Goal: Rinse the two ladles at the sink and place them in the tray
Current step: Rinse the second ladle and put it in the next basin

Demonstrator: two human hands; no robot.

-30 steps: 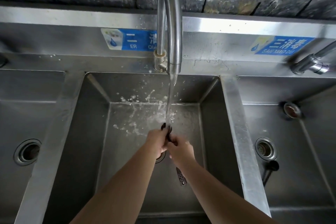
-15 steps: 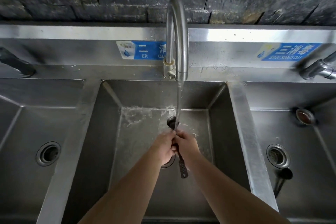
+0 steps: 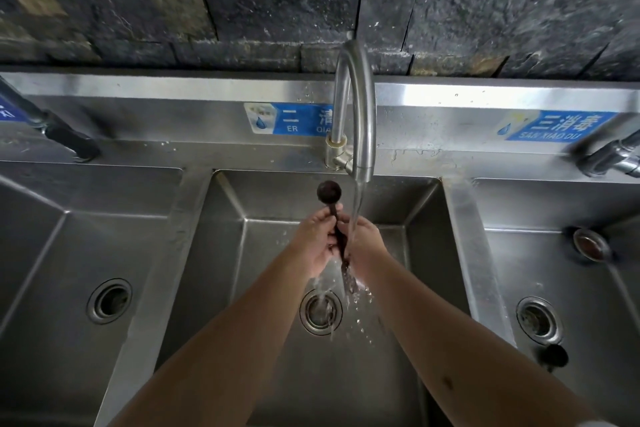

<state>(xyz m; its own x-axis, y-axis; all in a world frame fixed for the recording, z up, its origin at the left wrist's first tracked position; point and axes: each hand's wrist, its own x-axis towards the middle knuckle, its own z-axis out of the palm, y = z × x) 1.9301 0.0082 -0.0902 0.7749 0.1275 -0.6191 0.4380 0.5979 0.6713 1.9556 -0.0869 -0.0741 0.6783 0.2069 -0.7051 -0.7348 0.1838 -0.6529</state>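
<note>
A small dark ladle (image 3: 329,191) is held over the middle sink basin (image 3: 408,288), bowl pointing away from me, handle end poking out below my hands. My left hand (image 3: 320,241) and my right hand (image 3: 365,246) are both closed around its handle. Water runs from the curved steel tap (image 3: 362,107) onto my right hand and the handle, and splashes toward the drain (image 3: 321,312). A second dark ladle (image 3: 554,356) lies in the right basin just below that basin's drain. No tray is in view.
Three steel basins sit side by side, each with a round drain. A metal plug (image 3: 588,243) lies in the right basin. Other taps (image 3: 609,158) stick in from the left and right edges. A dark stone wall rises behind.
The ladle has slid forward through my hands, so its bowl now sticks out well past the water stream to its left. The stream now falls on the handle and my right hand. The view tilted down.
</note>
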